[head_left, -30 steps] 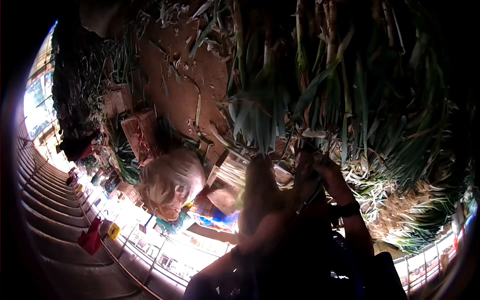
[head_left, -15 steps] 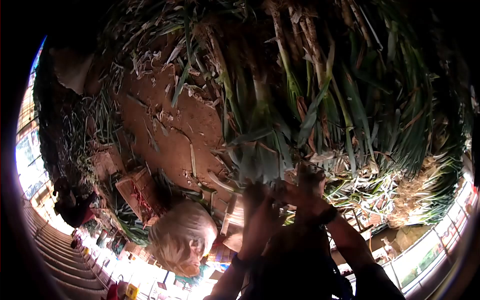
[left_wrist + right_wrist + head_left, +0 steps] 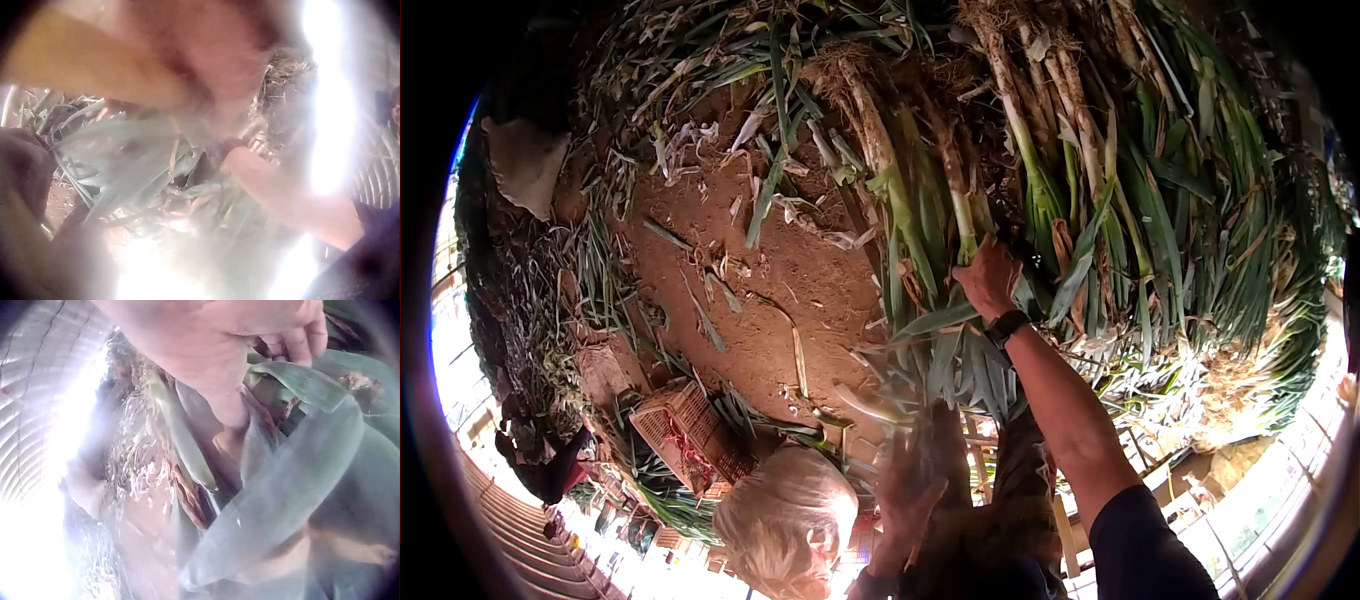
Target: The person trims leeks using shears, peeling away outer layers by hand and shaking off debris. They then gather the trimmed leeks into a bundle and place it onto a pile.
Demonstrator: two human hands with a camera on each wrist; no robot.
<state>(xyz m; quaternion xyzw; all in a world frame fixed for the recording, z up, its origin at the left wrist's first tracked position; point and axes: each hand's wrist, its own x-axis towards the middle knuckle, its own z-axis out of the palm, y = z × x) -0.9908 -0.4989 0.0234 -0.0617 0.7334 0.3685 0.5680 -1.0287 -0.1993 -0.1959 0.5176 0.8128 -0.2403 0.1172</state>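
Note:
My right hand [image 3: 990, 275], a dark band on its wrist, grips a leek [image 3: 957, 205] where the pale stalk turns into leaves. Its curled fingers show among broad green leaves [image 3: 281, 487] in the right wrist view. To the left lies another leek [image 3: 890, 180] with a bushy root end pointing away from me. My left hand [image 3: 907, 510] is low in front of my body, blurred, its thumb spread from the fingers and no leek in it. The left wrist view shows that hand [image 3: 206, 56] close up and hazy, above leaves.
More leeks [image 3: 1190, 240] lie heaped to the right. Bare brown soil [image 3: 750, 290] with scattered leaf scraps stretches at the left. A wooden crate [image 3: 690, 430] stands at the lower left, near another person's light-haired head [image 3: 785, 515]. A pale-rooted bundle [image 3: 1220, 380] lies at the right.
My hands were together low at the leaf ends; the right has reached forward onto a leek's stalk, and the left has drawn back towards my body. The head view has shifted and brightened.

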